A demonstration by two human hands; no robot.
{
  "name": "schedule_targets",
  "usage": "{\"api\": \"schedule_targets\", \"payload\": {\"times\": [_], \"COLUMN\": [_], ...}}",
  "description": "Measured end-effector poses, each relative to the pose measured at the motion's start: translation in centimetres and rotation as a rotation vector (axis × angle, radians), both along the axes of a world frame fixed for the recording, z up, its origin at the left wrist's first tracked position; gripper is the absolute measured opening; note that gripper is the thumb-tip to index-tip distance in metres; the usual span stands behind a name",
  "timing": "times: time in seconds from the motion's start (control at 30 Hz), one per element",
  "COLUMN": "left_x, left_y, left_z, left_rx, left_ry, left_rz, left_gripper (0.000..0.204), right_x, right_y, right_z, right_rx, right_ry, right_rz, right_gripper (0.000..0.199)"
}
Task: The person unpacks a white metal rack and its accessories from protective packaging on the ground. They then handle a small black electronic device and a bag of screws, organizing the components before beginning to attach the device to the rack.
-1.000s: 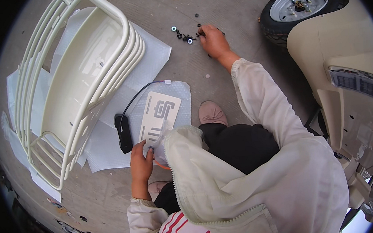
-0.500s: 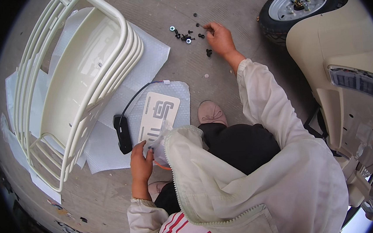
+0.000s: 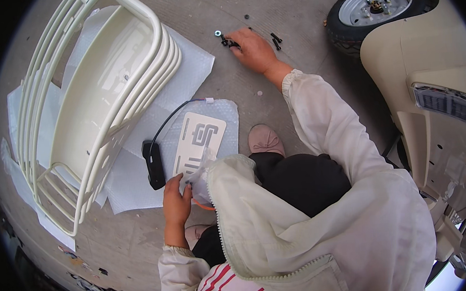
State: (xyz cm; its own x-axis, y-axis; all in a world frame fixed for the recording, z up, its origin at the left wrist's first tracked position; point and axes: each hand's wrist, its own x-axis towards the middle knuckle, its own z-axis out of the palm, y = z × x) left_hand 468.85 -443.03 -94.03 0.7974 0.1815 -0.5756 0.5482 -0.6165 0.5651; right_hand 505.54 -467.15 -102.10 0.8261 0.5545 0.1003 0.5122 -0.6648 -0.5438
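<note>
Several black bolts (image 3: 225, 42) lie on the concrete floor, and my right hand (image 3: 251, 50) is down over them with its fingers bent together at the bolts. What its fingertips grip is hidden under the hand. Just left of it sits a shiny bolt with a pale blue-silver head (image 3: 217, 33). Two black bolts (image 3: 275, 38) lie to the right of the hand. My left hand (image 3: 176, 207), low in the view, pinches a clear plastic bag (image 3: 201, 175). Under that bag is a cream plate with cut-out shapes (image 3: 202, 131), resting on bubble wrap (image 3: 230, 118).
A cream tubular rack with a curved panel (image 3: 94, 85) lies at the left on wrapping. Beside the plate is a black elongated part with a cable (image 3: 153, 165). A wheel (image 3: 375, 8) and cream vehicle body (image 3: 385, 57) stand at the right. A small black nut (image 3: 246, 17) lies farther off.
My right hand has moved left, from the right edge of the bolt pile onto it. Two bolts now lie apart to its right. My left hand stays at the bag.
</note>
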Motion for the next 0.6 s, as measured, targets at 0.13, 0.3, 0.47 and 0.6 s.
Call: {"api": "schedule_targets", "payload": {"times": [0.13, 0.3, 0.47, 0.6], "left_x": [0.3, -0.3, -0.3, -0.3], "left_y": [-0.1, 0.0, 0.0, 0.0], "left_z": [0.3, 0.2, 0.0, -0.2], "left_rx": [-0.01, -0.012, -0.007, -0.007], "left_ry": [-0.001, -0.012, 0.002, -0.002], "left_rz": [0.0, -0.003, -0.006, 0.003], "left_gripper": [0.037, 0.037, 0.037, 0.038], "right_x": [0.1, 1.1, 1.8, 2.0], "right_y": [1.8, 1.6, 0.6, -0.5], "right_z": [-0.6, -1.6, -0.9, 0.7], "right_rx": [-0.222, -0.177, 0.055, 0.472], "right_ry": [0.037, 0.05, 0.145, 0.656], "right_rz": [-0.022, 0.03, -0.045, -0.378], "right_gripper": [0.037, 0.032, 0.024, 0.019]}}
